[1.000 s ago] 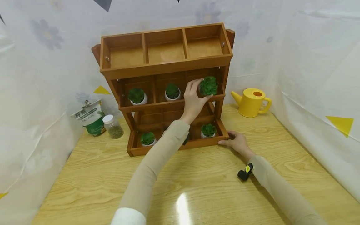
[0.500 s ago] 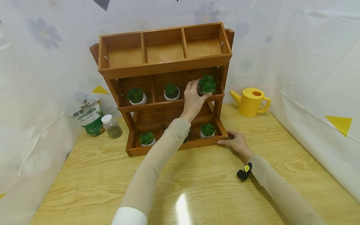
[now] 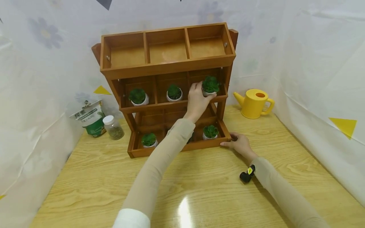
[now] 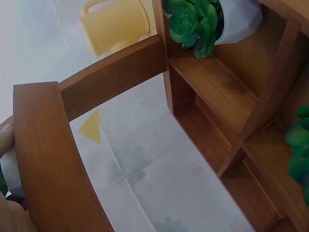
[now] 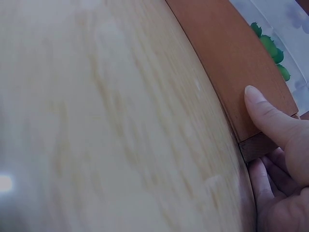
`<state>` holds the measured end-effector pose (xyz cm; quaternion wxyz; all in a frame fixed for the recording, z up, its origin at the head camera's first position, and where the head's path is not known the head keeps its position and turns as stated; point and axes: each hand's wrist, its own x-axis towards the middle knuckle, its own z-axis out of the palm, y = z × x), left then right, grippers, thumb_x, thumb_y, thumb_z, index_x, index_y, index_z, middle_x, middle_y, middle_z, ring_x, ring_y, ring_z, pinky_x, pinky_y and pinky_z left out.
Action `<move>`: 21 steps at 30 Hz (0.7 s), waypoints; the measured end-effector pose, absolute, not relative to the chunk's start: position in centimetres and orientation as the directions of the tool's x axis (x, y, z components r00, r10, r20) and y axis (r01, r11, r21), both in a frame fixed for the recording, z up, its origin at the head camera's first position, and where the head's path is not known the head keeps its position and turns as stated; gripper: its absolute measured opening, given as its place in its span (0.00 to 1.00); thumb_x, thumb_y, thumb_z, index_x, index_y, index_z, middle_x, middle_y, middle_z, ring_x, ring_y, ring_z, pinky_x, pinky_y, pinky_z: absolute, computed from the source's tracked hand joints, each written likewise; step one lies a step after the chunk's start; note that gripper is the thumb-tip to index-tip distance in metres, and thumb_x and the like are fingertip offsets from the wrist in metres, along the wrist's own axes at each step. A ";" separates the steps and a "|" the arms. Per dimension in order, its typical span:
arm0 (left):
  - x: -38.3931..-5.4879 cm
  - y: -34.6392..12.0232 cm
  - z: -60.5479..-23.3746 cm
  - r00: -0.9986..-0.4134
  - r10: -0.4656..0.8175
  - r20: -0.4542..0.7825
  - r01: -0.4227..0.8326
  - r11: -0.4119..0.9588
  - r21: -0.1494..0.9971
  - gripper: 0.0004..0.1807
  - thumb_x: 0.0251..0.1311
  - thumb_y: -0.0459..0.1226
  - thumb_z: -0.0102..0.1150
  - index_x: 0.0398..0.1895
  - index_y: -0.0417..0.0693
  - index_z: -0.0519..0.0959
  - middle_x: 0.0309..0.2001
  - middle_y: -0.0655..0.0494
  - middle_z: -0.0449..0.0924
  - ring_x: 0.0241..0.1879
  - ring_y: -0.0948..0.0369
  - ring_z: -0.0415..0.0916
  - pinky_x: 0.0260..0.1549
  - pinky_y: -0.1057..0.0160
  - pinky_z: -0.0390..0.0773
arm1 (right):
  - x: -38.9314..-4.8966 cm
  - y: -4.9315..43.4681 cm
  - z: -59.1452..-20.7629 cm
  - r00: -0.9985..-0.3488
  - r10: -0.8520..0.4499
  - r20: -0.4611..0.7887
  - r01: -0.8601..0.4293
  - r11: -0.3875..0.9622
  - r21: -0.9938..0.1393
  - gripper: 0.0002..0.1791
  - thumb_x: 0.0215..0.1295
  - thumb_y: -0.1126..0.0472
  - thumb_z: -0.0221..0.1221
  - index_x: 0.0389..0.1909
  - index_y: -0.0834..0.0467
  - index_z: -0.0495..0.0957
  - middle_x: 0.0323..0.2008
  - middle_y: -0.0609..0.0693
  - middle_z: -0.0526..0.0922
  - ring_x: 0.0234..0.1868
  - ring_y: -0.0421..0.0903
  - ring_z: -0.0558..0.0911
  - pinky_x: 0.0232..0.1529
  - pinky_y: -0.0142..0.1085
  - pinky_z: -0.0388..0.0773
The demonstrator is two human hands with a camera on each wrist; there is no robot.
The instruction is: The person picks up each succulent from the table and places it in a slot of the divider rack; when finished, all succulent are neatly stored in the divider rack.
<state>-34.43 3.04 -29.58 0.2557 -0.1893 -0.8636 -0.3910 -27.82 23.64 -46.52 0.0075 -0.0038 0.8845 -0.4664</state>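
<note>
In the head view my left hand (image 3: 197,102) holds a white-potted succulent (image 3: 211,84), thumb at the front and fingers at its left side. The pot sits upright in the right compartment of the middle tier of a brown wooden plant stand (image 3: 168,67). At the left edge of the left wrist view, part of that hand (image 4: 14,212) and the pot (image 4: 11,169) show behind a wooden board. My right hand (image 3: 240,145) grips the stand's bottom right corner. In the right wrist view its thumb (image 5: 263,108) presses the front board while the fingers bend around the end.
Two more potted succulents, left (image 3: 138,97) and middle (image 3: 174,92), share the middle tier. The bottom tier bears succulents at left (image 3: 149,140) and right (image 3: 210,132). A yellow watering can (image 3: 253,104) stands right; a lidded jar (image 3: 114,128) and clipped bag (image 3: 92,120) stand left.
The held succulent has tipped from leaning forward to upright, its white pot now showing beneath the leaves. My right hand has kept its place at the stand's corner.
</note>
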 end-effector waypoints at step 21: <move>-34.3 3.7 -29.0 -0.826 0.128 0.548 0.423 0.784 0.454 0.32 0.56 0.51 0.65 0.52 0.33 0.74 0.47 0.41 0.76 0.46 0.52 0.78 0.48 0.61 0.80 | -27.8 23.8 -46.7 -1.000 -0.023 0.002 -0.015 0.569 -0.822 0.46 0.51 0.44 0.71 0.65 0.65 0.67 0.61 0.65 0.73 0.63 0.62 0.70 0.62 0.54 0.67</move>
